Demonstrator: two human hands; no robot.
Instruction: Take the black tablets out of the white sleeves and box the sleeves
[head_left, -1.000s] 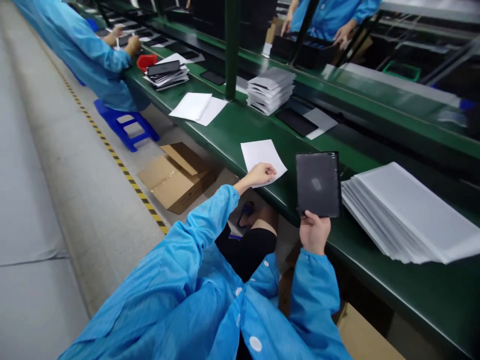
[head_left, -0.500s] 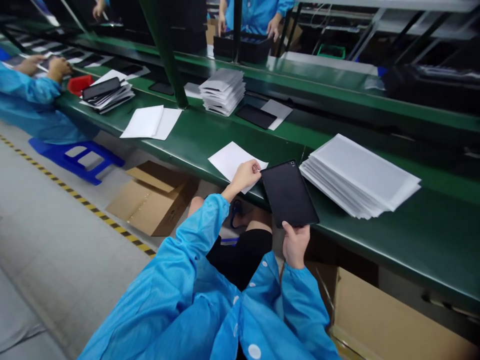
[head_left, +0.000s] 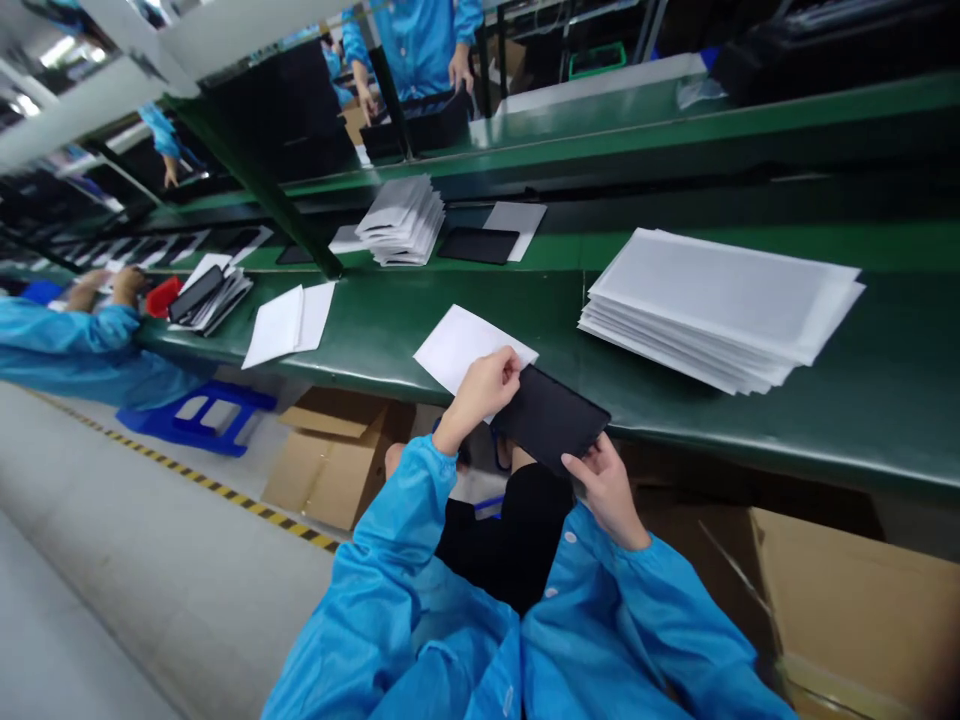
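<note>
- Head view, right hand [head_left: 606, 490]: thumb and fingers grip the lower right corner of a dark, flat, tablet-like panel [head_left: 551, 420].
- Head view, left hand [head_left: 484, 390]: fingers drawn together at the panel's upper left corner; whether they pinch the panel cannot be told.
- Panel position: between the two hands, tilted, at the front edge of the desk [head_left: 375, 335] and partly over the person's lap.
- White sheet [head_left: 459, 345]: flat on the desk just beyond the left hand, which hides part of its near side.
- Stack of white sleeves [head_left: 720, 295]: beyond and to the right of the right hand, its layers fanned unevenly.
- Open cardboard box [head_left: 847, 600]: below desk level, to the right of the right hand.
- Risk, drop: the right hand's hold is at one corner; in my judgement, a slip there could send the panel into the lap or onto the floor.
- Risk, paper: a brush from the left wrist could shift or crease the sheet.
- Risk, stack: a wide rightward sweep might knock the loose layers askew.
</note>
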